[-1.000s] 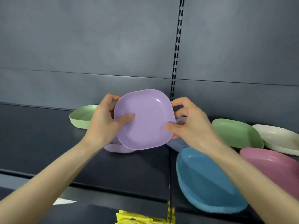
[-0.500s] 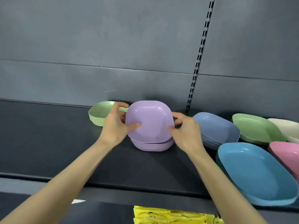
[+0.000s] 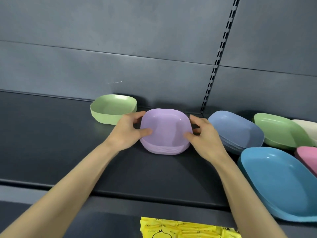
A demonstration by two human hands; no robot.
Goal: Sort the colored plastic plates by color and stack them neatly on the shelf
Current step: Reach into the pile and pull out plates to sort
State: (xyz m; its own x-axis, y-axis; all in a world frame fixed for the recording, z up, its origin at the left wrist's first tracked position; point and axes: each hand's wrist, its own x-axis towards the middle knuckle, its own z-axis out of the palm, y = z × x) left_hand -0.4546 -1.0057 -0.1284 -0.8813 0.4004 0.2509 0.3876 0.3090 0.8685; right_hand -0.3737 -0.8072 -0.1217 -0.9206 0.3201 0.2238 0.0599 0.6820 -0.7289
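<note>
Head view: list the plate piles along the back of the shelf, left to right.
Left green stack → purple stack → slate-blue stack → right green plates → cream plate.

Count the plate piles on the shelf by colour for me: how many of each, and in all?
Green: 2, left green pile, right green pile
Purple: 1, purple pile
Grey-blue: 1, grey-blue pile
Bright blue: 1, bright blue pile
Cream: 1, cream pile
Pink: 1, pink pile
Total: 7 piles; plates per pile cannot be told.

Purple plates (image 3: 165, 133) stacked upright on dark shelf (image 3: 51, 143), pale green plates (image 3: 113, 109) behind-left, grey-blue plates (image 3: 236, 131), teal plate (image 3: 277, 182) right
</note>
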